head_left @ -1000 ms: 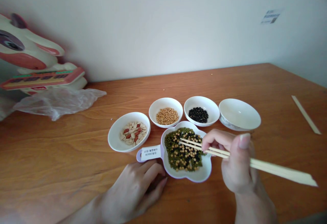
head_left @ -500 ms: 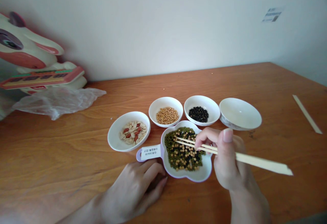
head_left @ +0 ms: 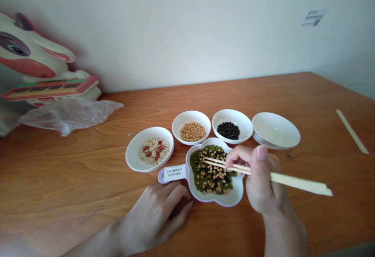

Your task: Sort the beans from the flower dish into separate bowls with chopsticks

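My right hand (head_left: 265, 184) grips a pair of wooden chopsticks (head_left: 299, 181). Their tips touch the mixed beans (head_left: 211, 171), green, black and tan, in a white flower-shaped dish (head_left: 230, 199) with a lilac rim and a labelled handle (head_left: 175, 173). My left hand (head_left: 156, 214) rests on the table beside the dish, just below the handle; its fingers are loosely curled, with a gap between thumb and fingers and nothing visible in them. Whether a bean is between the chopstick tips is too small to tell.
Behind the dish are white bowls with peanuts (head_left: 154, 151), tan beans (head_left: 192, 131) and black beans (head_left: 229, 130), plus an empty bowl (head_left: 275, 130). A wooden stick (head_left: 351, 131) lies at right. A plastic bag (head_left: 70, 115) and cow-shaped toy keyboard (head_left: 49, 67) are at left.
The view has shifted slightly. The chopsticks' thick end is a little higher, while their tips stay among the beans. My left hand has kept its place by the dish.
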A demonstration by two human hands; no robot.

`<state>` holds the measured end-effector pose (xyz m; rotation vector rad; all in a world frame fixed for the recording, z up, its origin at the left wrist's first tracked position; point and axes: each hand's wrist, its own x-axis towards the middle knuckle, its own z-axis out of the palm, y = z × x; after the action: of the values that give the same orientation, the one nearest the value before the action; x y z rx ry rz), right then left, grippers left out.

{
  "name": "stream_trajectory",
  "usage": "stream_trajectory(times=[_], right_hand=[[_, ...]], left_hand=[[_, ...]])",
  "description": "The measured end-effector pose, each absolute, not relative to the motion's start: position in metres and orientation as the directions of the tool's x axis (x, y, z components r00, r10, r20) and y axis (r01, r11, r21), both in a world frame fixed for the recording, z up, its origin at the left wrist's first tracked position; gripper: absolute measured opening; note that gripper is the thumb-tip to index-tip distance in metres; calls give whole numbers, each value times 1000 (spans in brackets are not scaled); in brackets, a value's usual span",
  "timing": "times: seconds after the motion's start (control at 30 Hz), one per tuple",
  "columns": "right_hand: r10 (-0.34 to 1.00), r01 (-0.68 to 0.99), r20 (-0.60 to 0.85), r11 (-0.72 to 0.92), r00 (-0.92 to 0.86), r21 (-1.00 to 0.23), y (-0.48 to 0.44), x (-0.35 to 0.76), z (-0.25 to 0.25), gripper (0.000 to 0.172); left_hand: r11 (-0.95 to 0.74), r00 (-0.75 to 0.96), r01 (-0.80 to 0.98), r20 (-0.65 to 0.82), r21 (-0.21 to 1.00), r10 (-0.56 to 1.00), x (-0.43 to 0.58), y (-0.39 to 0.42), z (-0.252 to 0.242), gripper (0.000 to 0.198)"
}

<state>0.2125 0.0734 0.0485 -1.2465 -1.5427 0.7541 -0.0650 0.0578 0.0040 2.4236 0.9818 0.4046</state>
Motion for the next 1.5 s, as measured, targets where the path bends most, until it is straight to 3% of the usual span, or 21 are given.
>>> stream_trajectory(times=[0.67,0.97,1.13,1.2,1.3,1.37,1.5], right_hand=[[929,384,371,341,3,-858,77,208,47,77],[875,289,463,410,143,-865,80,210,55,95],[716,198,526,495,458,-846,81,207,57,92],[598,181,570,584,563,-791,81,212,53,86],[422,256,697,718,580,-647,84,216,46,82],[438,254,683,701,584,-667,85,211,47,80],[728,159,447,431,520,-888,85,187,58,80]], left_hand=[[-617,696,565,85,548,713,-65,58,6,10],[-635,700,565,100,527,707,-64,58,7,10],[-633,698,574,93,520,710,-65,59,5,10],[-631,698,574,92,522,711,-65,59,5,9],[-630,699,569,91,528,709,-65,59,4,9],[-630,701,568,90,530,708,-65,59,4,10],[-620,698,573,78,535,712,-65,58,5,11]])
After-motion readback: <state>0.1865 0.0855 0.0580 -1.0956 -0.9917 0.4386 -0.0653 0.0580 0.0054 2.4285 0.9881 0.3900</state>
